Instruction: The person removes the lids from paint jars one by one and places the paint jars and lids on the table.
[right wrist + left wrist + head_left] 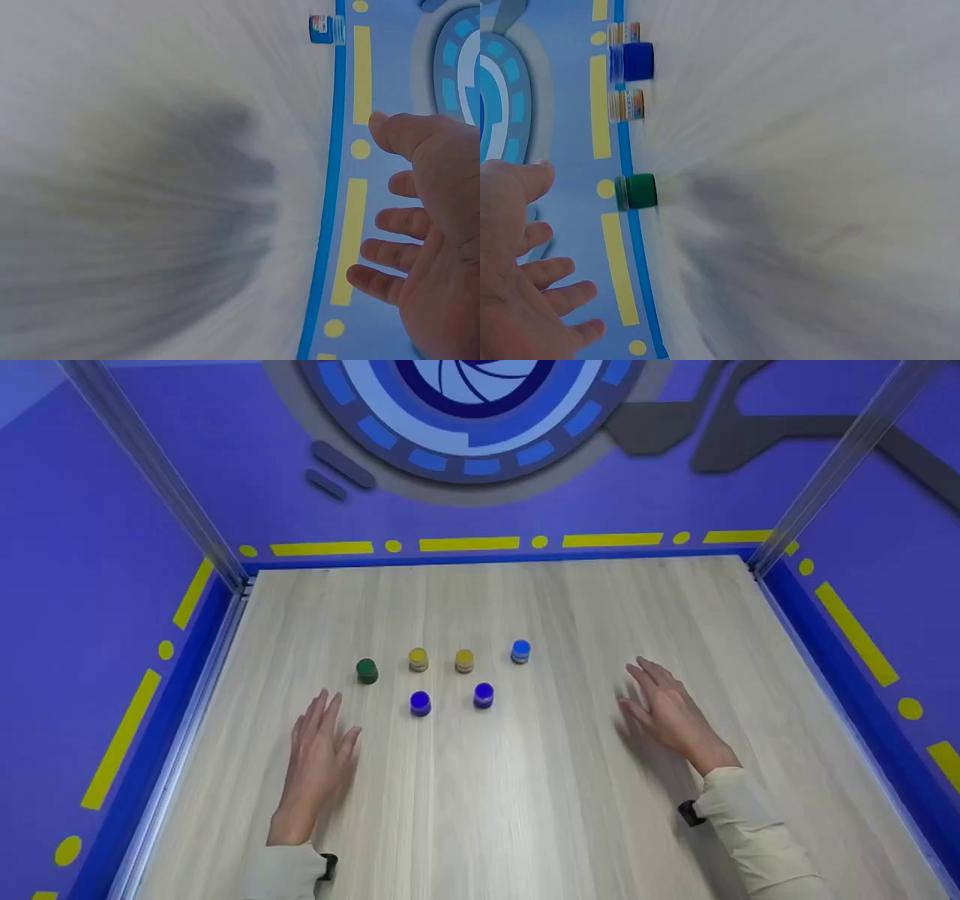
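Note:
My left hand (317, 754) hovers low over the left of the table with fingers relaxed and holds nothing. Closest to its fingertips is a small green jar (367, 671), which also shows in the left wrist view. To the right of that jar stand two yellow-topped jars (418, 660). A light blue jar (520, 652) ends this back row. Nearer the front are two purple-blue jars (421, 703), set apart. Over the right side hangs my right hand (670, 712), empty, its fingers spread a little; the light blue jar is the nearest one to it.
The pale wood-grain table (517, 810) is bounded by blue-purple walls (90, 585) with yellow dashes. Metal posts (832, 472) rise at the back corners. Each wrist wears a dark strap piece (691, 813) by a pale sleeve.

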### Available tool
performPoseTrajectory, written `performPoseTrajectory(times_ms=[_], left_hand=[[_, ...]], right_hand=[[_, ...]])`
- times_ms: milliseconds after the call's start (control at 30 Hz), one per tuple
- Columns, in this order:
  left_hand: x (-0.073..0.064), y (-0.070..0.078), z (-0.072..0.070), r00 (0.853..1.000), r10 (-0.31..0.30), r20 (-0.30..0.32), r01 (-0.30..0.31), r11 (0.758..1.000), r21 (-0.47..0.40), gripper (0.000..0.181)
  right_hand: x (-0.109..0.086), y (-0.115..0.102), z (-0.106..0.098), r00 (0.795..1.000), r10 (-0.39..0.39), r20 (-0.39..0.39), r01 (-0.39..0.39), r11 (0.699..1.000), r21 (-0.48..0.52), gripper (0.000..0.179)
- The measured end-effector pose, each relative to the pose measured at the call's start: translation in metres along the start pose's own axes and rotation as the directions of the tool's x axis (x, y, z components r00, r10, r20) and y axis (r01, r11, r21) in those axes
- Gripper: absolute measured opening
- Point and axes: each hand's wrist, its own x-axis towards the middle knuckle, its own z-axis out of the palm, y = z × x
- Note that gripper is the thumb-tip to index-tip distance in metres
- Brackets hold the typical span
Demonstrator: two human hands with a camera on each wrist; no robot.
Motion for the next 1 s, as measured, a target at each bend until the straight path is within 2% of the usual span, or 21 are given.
performPoseTrajectory(times_ms=[300, 533, 667, 833, 1000], left_hand=[[-0.007, 0.018, 0.013, 1.000, -0.004, -0.023, 0.002, 0.997, -0.077, 0.063], [-0.011, 0.031, 0.024, 0.999, -0.011, -0.053, 0.001, 0.981, -0.196, 0.055], [-0.010, 0.040, 0.030, 0.998, 0.003, -0.068, -0.019, 0.970, -0.241, 0.049], [-0.007, 0.056, 0.037, 0.997, 0.020, -0.072, -0.039, 0.959, -0.282, 0.044], [-0.005, 0.072, 0.048, 0.993, 0.091, -0.081, -0.112, 0.941, -0.320, 0.039]], right_hand=[[0.000, -0.020, 0.005, 0.999, -0.005, 0.041, 0.003, 0.998, 0.058, 0.061], [0.005, -0.035, 0.009, 0.999, -0.044, 0.024, 0.041, 0.994, 0.105, 0.052], [0.007, -0.043, 0.014, 0.997, -0.069, 0.018, 0.067, 0.990, 0.128, 0.043], [0.010, -0.058, 0.017, 0.993, -0.105, 0.046, 0.097, 0.985, 0.141, 0.036], [0.016, -0.076, 0.019, 0.990, -0.130, 0.060, 0.122, 0.984, 0.131, 0.033]])
